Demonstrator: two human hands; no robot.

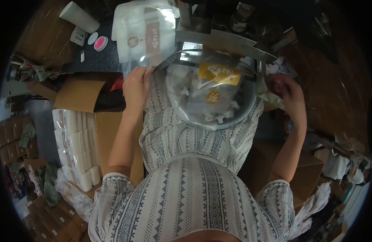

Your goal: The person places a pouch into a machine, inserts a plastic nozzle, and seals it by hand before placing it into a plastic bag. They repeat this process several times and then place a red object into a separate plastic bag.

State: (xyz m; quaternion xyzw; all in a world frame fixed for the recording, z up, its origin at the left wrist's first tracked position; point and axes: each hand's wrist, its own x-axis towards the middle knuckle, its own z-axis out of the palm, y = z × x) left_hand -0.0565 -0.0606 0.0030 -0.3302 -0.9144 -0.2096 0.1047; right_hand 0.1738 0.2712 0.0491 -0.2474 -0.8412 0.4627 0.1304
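My left hand (pixel 135 88) has its fingers pinched on the lower edge of a clear plastic bag with brown print, which lies at the front of a stack of printed bags (pixel 131 24). My right hand (pixel 290 97) is curled at the right side of the basin, its fingers closed around something shiny that I cannot make out. Between my hands, a round basin (pixel 185 117) rests at my lap. Small cut plastic scraps (pixel 214 117) and a clear bag with a yellow printed band (pixel 218 74) lie in it. Above the basin runs a metal machine plate (pixel 230 42).
A white cup (pixel 79 17) lies tilted at the back left, near a round pink tin (pixel 100 43) on a dark surface. An open cardboard box (pixel 79 94) and wrapped white stacks (pixel 75 141) stand at my left. More cardboard (pixel 280 169) is at my right.
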